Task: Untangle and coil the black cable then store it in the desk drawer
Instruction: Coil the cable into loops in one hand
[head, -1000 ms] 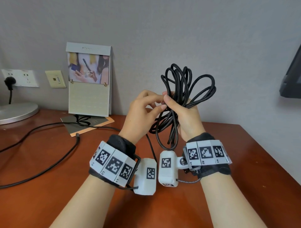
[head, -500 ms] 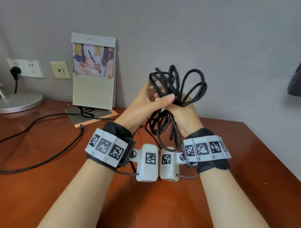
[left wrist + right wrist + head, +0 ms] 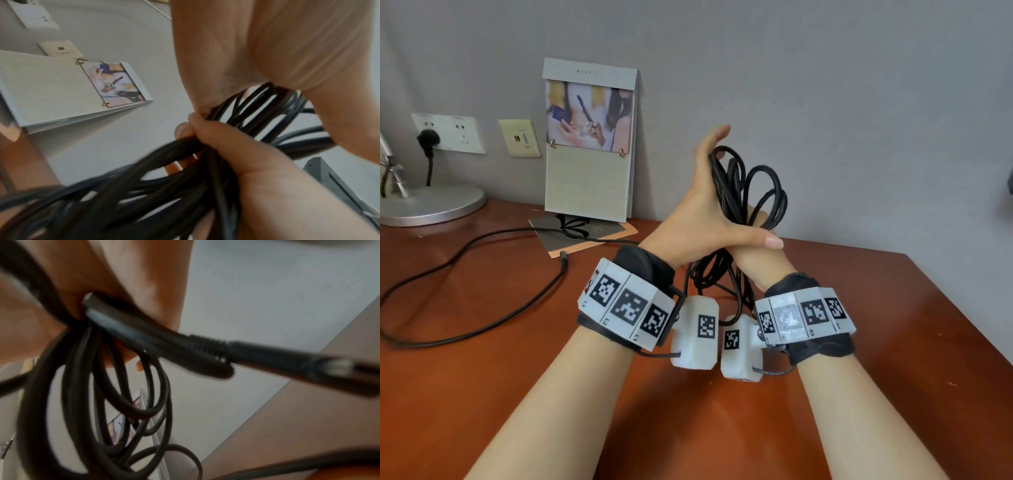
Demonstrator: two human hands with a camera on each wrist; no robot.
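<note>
The black cable (image 3: pixel 760 192) is a bundle of several loops held up above the desk (image 3: pixel 893 342). My right hand (image 3: pixel 236 146) grips the bundle's middle in a fist; in the head view only its wrist side (image 3: pixel 751 260) shows behind the left hand. My left hand (image 3: pixel 702 209) lies against the bundle with fingers pointing straight up and the thumb laid across the right hand. The cable (image 3: pixel 144 186) runs through the crook beside that thumb. A plug end (image 3: pixel 205 353) sticks out under the right palm, blurred. No drawer is in view.
A standing calendar (image 3: pixel 589 144) leans on the wall behind the hands, over a flat card. A lamp base (image 3: pixel 428 204) sits far left. Another black cord (image 3: pixel 482 246) snakes across the left desk from the wall socket (image 3: pixel 448 132). A dark screen edge (image 3: pixel 1009 181) is at right.
My left hand has let go of its pinch and spread out, its thumb now lying over the right hand. The bundle has dropped lower and tipped to the right.
</note>
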